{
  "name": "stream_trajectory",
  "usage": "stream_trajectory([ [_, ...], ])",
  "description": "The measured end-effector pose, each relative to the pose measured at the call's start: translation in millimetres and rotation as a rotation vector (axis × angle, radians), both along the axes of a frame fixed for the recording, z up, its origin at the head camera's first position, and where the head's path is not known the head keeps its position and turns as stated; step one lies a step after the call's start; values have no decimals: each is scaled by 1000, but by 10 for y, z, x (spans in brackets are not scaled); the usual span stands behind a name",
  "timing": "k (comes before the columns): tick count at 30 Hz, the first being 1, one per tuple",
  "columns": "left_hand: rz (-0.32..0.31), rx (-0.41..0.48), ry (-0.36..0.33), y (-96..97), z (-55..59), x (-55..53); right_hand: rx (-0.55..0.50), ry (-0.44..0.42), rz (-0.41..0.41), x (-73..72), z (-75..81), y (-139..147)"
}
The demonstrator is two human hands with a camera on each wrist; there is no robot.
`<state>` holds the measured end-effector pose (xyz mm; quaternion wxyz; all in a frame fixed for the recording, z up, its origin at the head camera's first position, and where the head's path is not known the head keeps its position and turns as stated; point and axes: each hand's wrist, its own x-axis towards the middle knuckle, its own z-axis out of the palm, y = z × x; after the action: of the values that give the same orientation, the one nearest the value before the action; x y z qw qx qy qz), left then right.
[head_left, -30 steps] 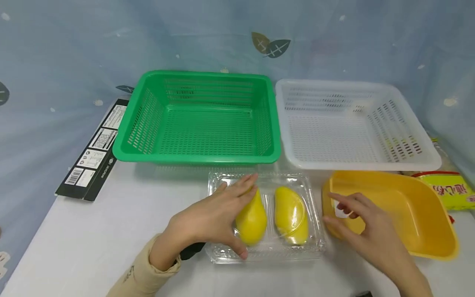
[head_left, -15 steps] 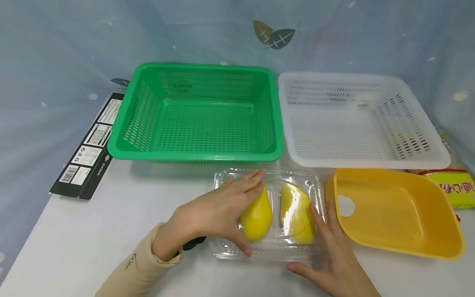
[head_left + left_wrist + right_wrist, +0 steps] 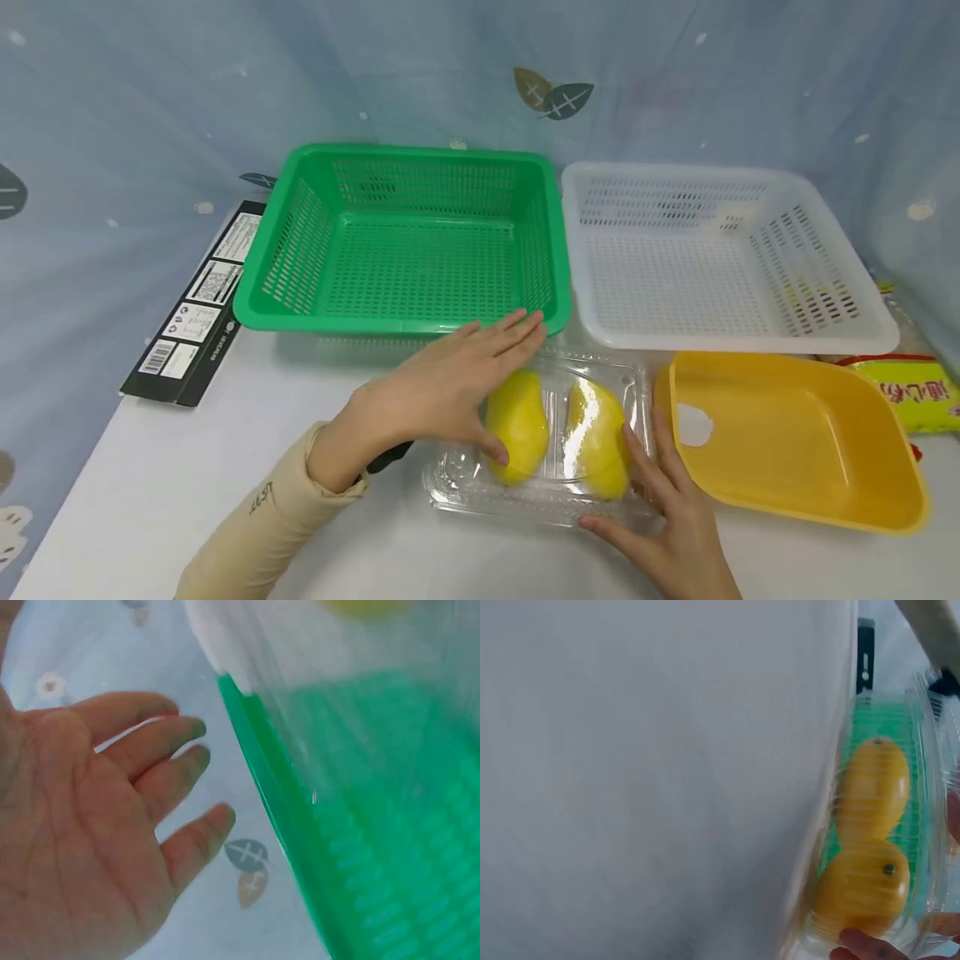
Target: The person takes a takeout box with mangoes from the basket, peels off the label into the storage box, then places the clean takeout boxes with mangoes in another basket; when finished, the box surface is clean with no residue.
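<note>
Two yellow mangoes (image 3: 517, 429) lie side by side in a clear plastic clamshell box (image 3: 517, 507) on the table. Above the box's left part is my left hand (image 3: 442, 387), its fingers stretched toward the green basket; in the left wrist view the palm and fingers look spread and hold nothing. My right hand (image 3: 675, 533) touches the box's right front corner, thumb at the front edge and fairly straight fingers along the right side. The right wrist view shows both mangoes (image 3: 874, 787) through the box wall, a fingertip (image 3: 859, 945) touching near the lower corner.
A green basket (image 3: 405, 323) stands just behind the box, with a white basket (image 3: 735, 340) to its right. A yellow basin (image 3: 772, 433) sits right of my right hand. Farther out are a black carton (image 3: 180, 333) at left and a yellow-green packet (image 3: 918, 392) at right.
My right hand has moved from over the yellow basin to the box's right side. My left hand has shifted away from me, and the box's left front corner has moved slightly the same way.
</note>
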<state>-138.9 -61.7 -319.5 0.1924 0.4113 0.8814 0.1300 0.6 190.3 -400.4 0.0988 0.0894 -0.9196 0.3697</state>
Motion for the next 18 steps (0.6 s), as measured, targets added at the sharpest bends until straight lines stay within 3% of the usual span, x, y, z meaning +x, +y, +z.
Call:
stream_trajectory([
  [4, 34, -71, 73, 124, 12, -233, -60, 55, -5, 83, -19, 23],
  [8, 32, -84, 184, 236, 17, -397, -120, -35, -66, 234, 84, 27],
  [11, 28, -86, 263, 300, 21, -469, -157, -99, -47, 351, 152, 161],
  [16, 13, -122, 323, 438, -11, -614, -277, -248, 359, 411, 109, 794],
  [18, -3, -138, 331, 511, -39, -679, -300, -325, 482, 427, 99, 1016],
])
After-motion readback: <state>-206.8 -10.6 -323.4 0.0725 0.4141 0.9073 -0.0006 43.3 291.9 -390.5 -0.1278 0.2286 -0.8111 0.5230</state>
